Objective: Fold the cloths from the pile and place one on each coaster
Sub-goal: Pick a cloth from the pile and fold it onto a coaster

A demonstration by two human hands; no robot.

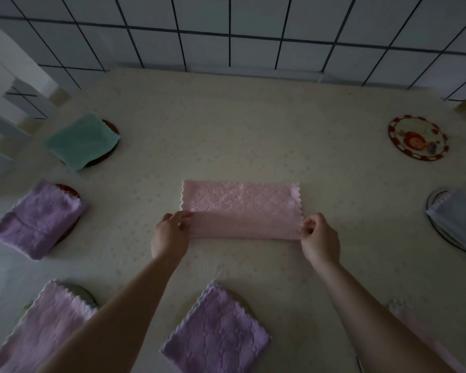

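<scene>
A pink cloth (240, 203) lies flat in the middle of the table, its near edge lifted and rolled over. My left hand (170, 235) pinches its near left corner and my right hand (320, 238) pinches its near right corner. A round coaster with a red rim (418, 138) sits bare at the far right. Folded cloths rest on other coasters: a green cloth (82, 141) far left, a purple cloth (38, 219) at the left, a pink cloth (41, 329) near left, a purple cloth (218, 332) near centre, and a grey-blue cloth (460, 219) at the right.
The table (253, 135) has a cream patterned cover and stands against a white tiled wall (226, 30). A pale pink cloth (420, 335) lies at the near right, partly behind my right forearm. White chair parts (3, 109) stand at the far left.
</scene>
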